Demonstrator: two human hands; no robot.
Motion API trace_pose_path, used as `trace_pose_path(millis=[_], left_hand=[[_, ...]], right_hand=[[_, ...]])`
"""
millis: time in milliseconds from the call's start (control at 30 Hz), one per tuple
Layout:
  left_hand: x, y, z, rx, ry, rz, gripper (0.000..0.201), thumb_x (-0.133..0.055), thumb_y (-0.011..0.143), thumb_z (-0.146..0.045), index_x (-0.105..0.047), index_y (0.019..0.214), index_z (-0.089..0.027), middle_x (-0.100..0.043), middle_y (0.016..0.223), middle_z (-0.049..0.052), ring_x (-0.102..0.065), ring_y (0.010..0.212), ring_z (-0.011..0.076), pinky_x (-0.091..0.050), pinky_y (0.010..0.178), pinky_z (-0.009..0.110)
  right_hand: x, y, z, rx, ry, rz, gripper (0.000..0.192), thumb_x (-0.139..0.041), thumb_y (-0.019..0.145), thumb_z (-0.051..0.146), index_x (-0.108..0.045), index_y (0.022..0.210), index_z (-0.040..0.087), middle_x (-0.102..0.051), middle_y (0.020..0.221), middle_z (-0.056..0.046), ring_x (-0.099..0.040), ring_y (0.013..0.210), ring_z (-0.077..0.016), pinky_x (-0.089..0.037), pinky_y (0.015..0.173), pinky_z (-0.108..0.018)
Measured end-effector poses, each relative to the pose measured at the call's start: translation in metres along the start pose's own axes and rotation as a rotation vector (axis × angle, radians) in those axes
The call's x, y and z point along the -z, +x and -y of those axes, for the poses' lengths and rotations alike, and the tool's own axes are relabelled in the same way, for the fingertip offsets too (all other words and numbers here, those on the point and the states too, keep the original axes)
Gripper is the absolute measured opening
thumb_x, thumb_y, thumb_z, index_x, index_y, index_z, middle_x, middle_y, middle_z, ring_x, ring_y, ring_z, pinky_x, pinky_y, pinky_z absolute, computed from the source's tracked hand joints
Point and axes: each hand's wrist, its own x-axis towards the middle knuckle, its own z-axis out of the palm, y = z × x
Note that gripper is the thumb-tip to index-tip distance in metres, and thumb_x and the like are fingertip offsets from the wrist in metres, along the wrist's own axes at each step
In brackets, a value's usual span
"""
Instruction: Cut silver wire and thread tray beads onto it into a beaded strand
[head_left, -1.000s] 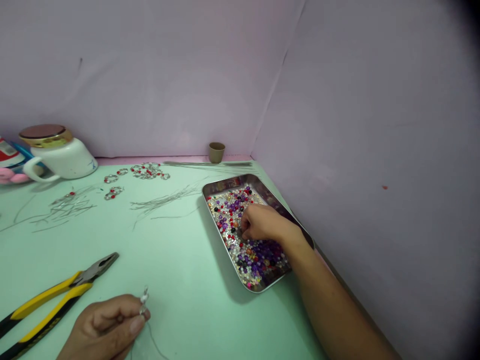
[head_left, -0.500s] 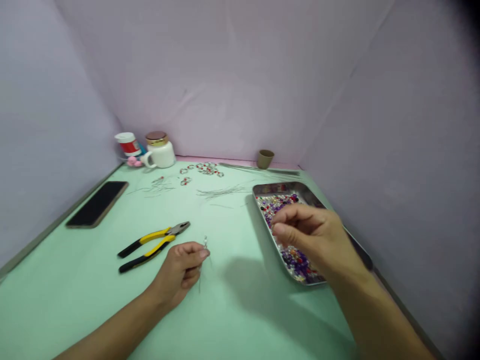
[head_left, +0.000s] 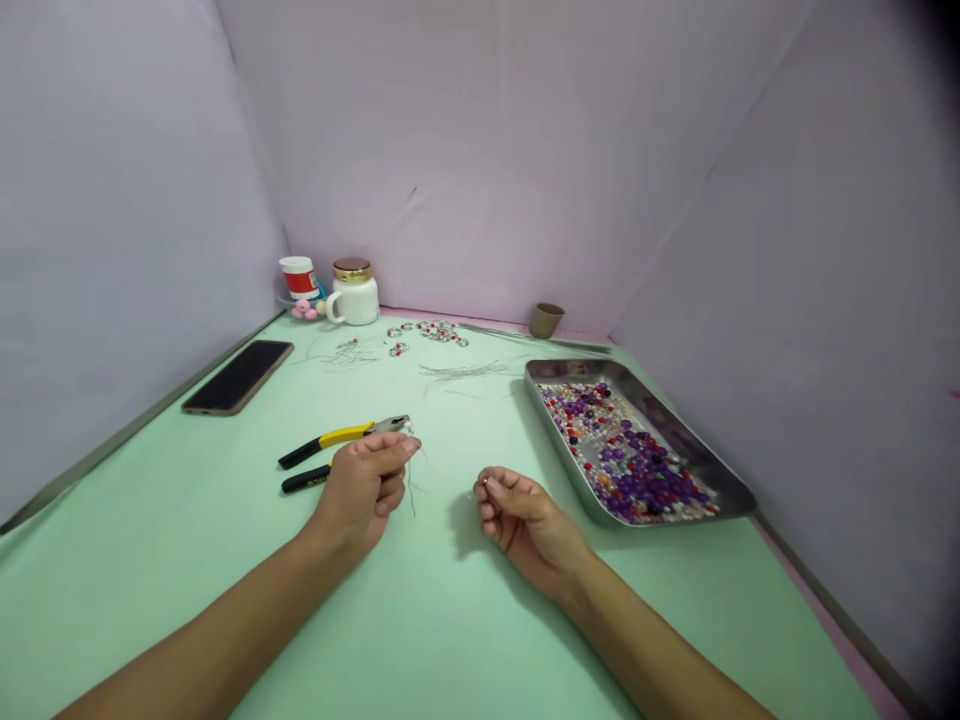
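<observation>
My left hand [head_left: 367,485] is closed in a pinch on a thin beaded wire [head_left: 412,490]. Pale beads show just above its fingertips, and loose wire ends hang below. The pliers [head_left: 337,437] with yellow and black handles lie right behind this hand, which hides part of one handle. My right hand [head_left: 525,520] is over the table's middle, thumb and forefinger pinched on a tiny bead [head_left: 485,482]; its colour is hard to make out. To its right stands a metal tray [head_left: 686,430] of mixed beads [head_left: 649,475], mostly purple, white and red.
At the back lie red-beaded wire pieces [head_left: 439,331], cut wires [head_left: 465,371] and a bundle of long wires [head_left: 525,336]. A small brown cup [head_left: 547,320], a white lidded mug [head_left: 356,298] and a red-and-white tub [head_left: 298,280] stand there. A phone [head_left: 238,377] lies left.
My right hand has moved left and down from over the bead tray to the table's middle, near my left hand. My left hand keeps its pinch on the wire. The view has shifted slightly.
</observation>
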Motion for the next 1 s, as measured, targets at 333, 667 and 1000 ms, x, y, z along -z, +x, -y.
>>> trace_pose_path(millis=[333,667,1000], left_hand=[[-0.008,-0.014,-0.004,-0.137,-0.023,-0.015,0.015,-0.069,0.059,-0.022,-0.057,0.061,-0.013,-0.028,0.042,-0.01,-0.02,0.034,0.0004,-0.013,0.031,0.016],[-0.015,-0.015,0.004,-0.078,-0.013,-0.006,0.017,-0.069,0.059,-0.023,-0.054,0.059,-0.014,-0.028,0.04,-0.01,-0.019,0.033,0.0004,-0.011,0.032,0.017],[-0.019,-0.015,0.016,-0.006,-0.012,-0.065,0.024,-0.062,0.068,-0.027,-0.042,0.059,-0.017,-0.026,0.041,-0.011,-0.016,0.032,0.0008,-0.012,0.031,0.017]], right_hand=[[-0.005,-0.007,-0.008,-0.057,-0.054,0.031,0.02,-0.074,0.058,0.019,-0.061,0.072,0.012,-0.063,0.067,-0.001,-0.056,0.054,-0.0059,-0.049,0.052,-0.016],[-0.007,-0.009,-0.009,-0.045,-0.085,0.054,0.019,-0.074,0.058,0.021,-0.061,0.067,0.012,-0.058,0.062,0.0,-0.052,0.053,-0.0064,-0.048,0.052,-0.018],[-0.016,-0.013,-0.017,-0.054,-0.15,0.044,0.023,-0.073,0.059,0.028,-0.059,0.067,0.012,-0.059,0.063,-0.001,-0.054,0.054,-0.0077,-0.047,0.053,-0.021]])
